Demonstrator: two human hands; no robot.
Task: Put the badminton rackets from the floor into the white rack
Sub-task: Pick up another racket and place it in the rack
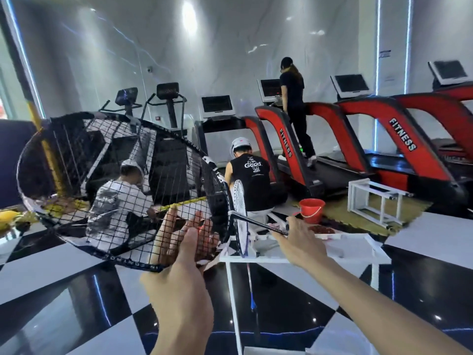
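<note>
A black badminton racket [107,175] fills the left of the view, its strung head held up close to the camera. My left hand [184,254] grips the head's lower rim, fingers pressed behind the strings. The racket's thin black shaft [256,221] runs right to my right hand [299,242], which is closed around the handle end. Below both hands stands the white rack [358,242], a metal frame on the floor. A white racket [240,216] stands upright in the rack's left end, head up and handle hanging down.
The floor is glossy black and white tiles. Two people crouch behind the rack, beside a red bucket [311,210]. A second white frame [376,203] lies further back. Red treadmills [399,139] line the far wall, one with a person walking on it.
</note>
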